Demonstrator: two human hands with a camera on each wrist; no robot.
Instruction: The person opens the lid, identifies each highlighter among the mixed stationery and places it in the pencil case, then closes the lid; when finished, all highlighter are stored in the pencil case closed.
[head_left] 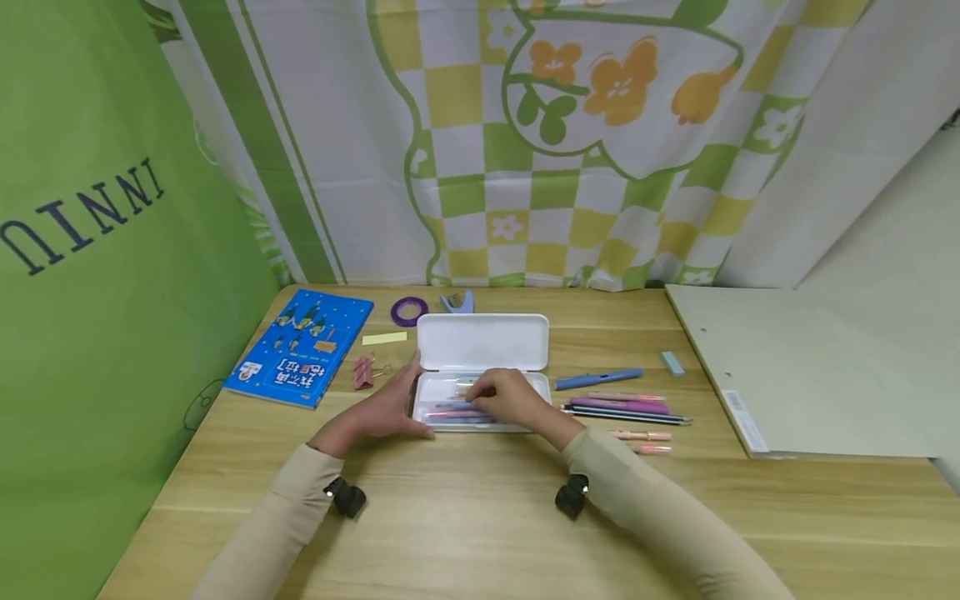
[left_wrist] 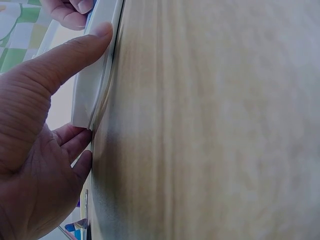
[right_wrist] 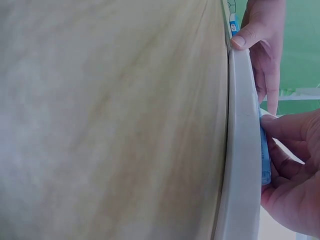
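Pinching is the right hand's (head_left: 508,398) work: its thumb and curled fingertips are grasping what looks like a slim light-blue plastic pen (right_wrist: 265,155), though the fingers' far side is hiding part of the hold. That pen is lying lengthwise along the front of an open white rectangular pencil case (right_wrist: 244,135), its near end sitting under the palm. Keeping the pen level and parallel to the long front wall would be the sound way to handle it — tilting it would probably ride one end over the rim. Beside it, several slim pink and bluish pens (head_left: 453,414) are lying the same way, so a light touch should avoid rolling them.

Around the left end, the left hand (head_left: 386,408) is holding the case, its thumb pressing on the front edge and its fingers reaching behind — a good brace against sliding, I judge. Behind the tray, the white flat lid (head_left: 483,342) is leaning back, well out of the way.

Farther out on the wood-grain tabletop (head_left: 450,517), a blue capped pen (head_left: 597,379), dark striped pencils (head_left: 626,414) and peach-coloured pens (head_left: 645,436) are lying to the right; pink metal binder clips (head_left: 363,372) are sitting near the left hand, leaving it little spare room.
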